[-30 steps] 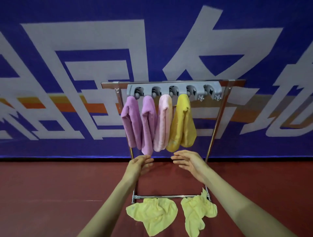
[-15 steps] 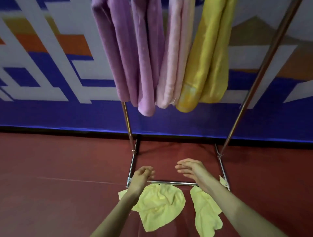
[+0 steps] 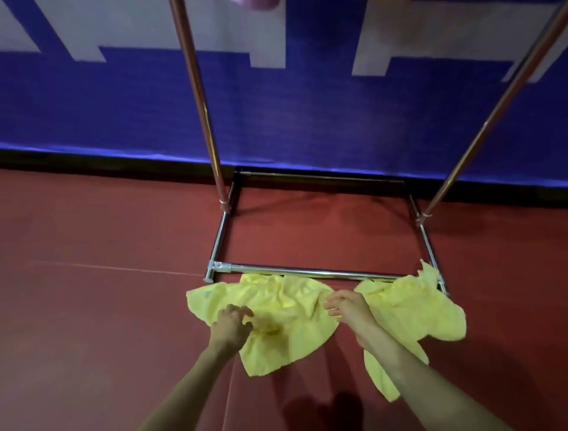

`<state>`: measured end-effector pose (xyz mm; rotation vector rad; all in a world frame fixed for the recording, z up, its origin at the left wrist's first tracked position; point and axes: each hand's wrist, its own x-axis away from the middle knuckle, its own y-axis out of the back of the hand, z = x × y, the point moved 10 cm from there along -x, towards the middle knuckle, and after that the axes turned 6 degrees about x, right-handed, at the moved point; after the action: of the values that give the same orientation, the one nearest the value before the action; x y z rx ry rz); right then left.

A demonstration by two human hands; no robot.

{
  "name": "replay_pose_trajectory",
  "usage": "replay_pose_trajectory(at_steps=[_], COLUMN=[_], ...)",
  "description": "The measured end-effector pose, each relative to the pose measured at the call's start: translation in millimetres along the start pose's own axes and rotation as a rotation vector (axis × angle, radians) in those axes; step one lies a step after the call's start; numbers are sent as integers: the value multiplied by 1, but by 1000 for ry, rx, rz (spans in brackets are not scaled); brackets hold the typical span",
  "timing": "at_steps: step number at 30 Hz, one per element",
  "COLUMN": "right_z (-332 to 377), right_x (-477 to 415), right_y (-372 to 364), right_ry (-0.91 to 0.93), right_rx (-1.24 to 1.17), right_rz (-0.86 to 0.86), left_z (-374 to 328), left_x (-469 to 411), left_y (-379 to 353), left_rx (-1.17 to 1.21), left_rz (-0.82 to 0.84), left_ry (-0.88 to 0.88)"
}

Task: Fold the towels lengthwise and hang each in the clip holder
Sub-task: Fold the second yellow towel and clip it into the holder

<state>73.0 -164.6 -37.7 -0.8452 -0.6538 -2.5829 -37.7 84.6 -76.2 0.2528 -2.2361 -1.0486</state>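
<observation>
Two crumpled pale yellow towels lie on the red floor in front of the rack's base. The left towel (image 3: 285, 313) is spread between my hands. My left hand (image 3: 232, 327) hovers over its left part with fingers curled and apart. My right hand (image 3: 349, 307) is at its right edge, fingers spread, holding nothing. The right towel (image 3: 415, 313) lies partly under my right forearm and touches the base bar. The clip holder is out of view above; only a pink tip of a hung towel (image 3: 262, 3) shows at the top edge.
The chrome rack's base frame (image 3: 307, 272) sits on the floor with two slanted uprights (image 3: 199, 101) rising out of view. A blue and white banner wall (image 3: 307, 117) stands right behind it. Red floor extends left and right.
My view has tipped down from the hung towels to the floor. Both hands have dropped from near the hung towels to the left yellow towel.
</observation>
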Motion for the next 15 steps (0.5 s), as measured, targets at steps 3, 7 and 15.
replay_pose_trajectory(at_steps=[3, 7, 15], right_z=[-32, -52, -47], right_x=[-2, -1, 3], right_y=[-10, -18, -32], right_ry=[-31, -45, 44], right_rx=[74, 96, 191], right_rz=[-13, -3, 36], left_z=[33, 48, -4], left_x=[5, 4, 0], left_y=[-38, -61, -20], left_rx=[-291, -286, 430], left_rz=[152, 204, -101], left_ry=[26, 9, -92])
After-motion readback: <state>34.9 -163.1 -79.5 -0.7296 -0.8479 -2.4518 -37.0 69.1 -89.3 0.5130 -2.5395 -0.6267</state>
